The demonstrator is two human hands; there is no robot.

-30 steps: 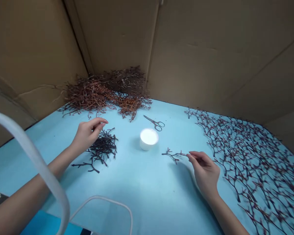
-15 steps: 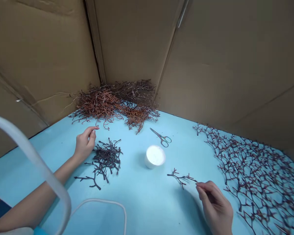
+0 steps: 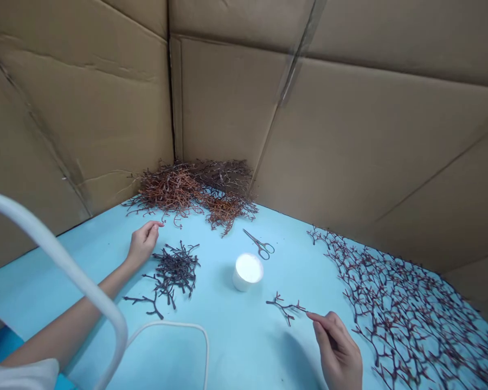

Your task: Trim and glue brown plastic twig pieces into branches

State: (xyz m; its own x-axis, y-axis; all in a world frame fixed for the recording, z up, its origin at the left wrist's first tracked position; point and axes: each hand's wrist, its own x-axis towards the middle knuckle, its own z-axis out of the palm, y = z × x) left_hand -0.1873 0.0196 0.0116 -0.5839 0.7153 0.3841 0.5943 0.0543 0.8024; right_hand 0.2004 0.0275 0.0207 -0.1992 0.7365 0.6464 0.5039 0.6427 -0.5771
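Up against the corner, big cardboard walls fold around a pale blue tabletop, apparently put there to box the work in. Over on the right, a wide spread of dark red branches covers that side, laid flat and loose as if to keep each piece separate. Back in the corner, a heap of rust-brown twigs sits tangled against the cardboard, looking like the stock pile, pushed out of the way. Nearer in, a smaller pile of dark twigs lies just beside the left hand. That hand rests on the table with its fingers loosely curled, gripping nothing, its fingertips close to the stray ends of the brown heap.

Mid-table, a white cup filled with something white stands upright, with a pair of scissors lying just behind it, both seemingly kept central so either hand can reach them. Across the foreground, a white curved tube and a thin white cord loop through the view.

Now the right hand: thumb and fingers are pinched together, perhaps on something small and dark, though it's too hidden to tell. Its fingertips stop just beside a lone small branch on the bare blue.
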